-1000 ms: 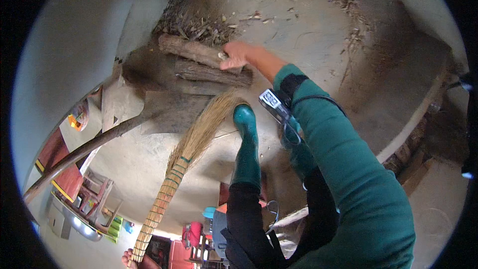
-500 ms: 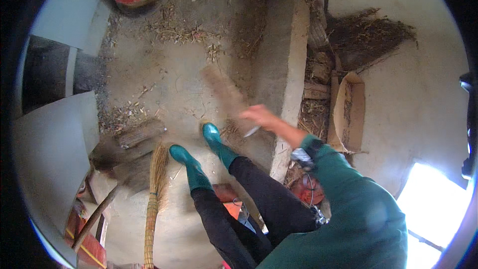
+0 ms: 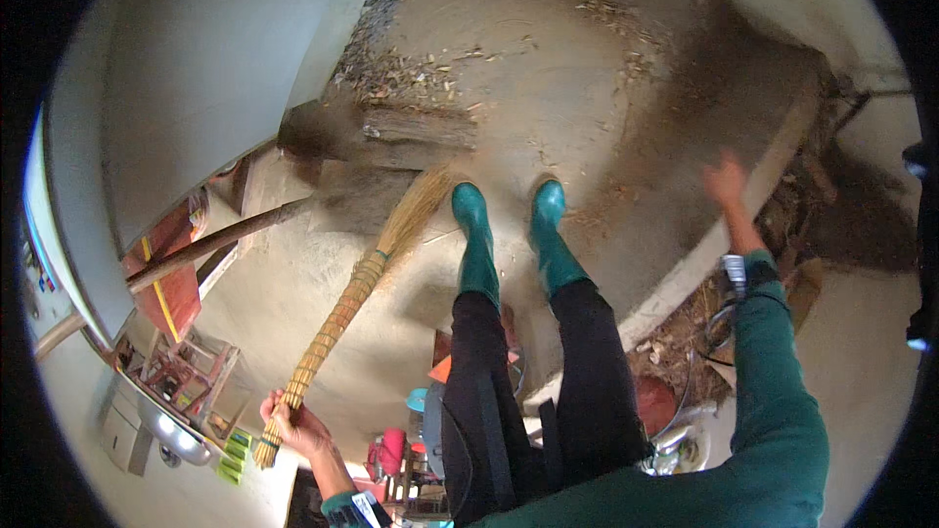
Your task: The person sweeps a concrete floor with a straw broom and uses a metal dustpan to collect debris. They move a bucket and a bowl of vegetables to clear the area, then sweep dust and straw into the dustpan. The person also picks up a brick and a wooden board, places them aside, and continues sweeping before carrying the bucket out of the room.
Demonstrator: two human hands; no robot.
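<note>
My left hand [image 3: 296,426], at the lower left, is closed around the handle end of a straw broom [image 3: 352,290]. The broom slants up to the right, its bristles fanning out on the floor beside my left green rubber boot [image 3: 471,217]. My right arm reaches out over the low concrete wall [image 3: 706,269] on the right. The right hand [image 3: 725,179] is near the wall's top edge and smeared by motion. Nothing can be made out in it, and its fingers do not show clearly. Just beyond the broom's bristles lies a rough log [image 3: 416,125].
Wood chips [image 3: 416,76] are scattered over the floor ahead. A long wooden pole [image 3: 220,242] slants across the left, near a large pale panel [image 3: 210,78]. Dry brush and sticks lie behind the low wall. A metal basin [image 3: 176,435] stands at the lower left.
The view has swung round. My right hand has moved right to the wall, and the blurred brown piece by it is no longer seen. My left hand now shows on the broom.
</note>
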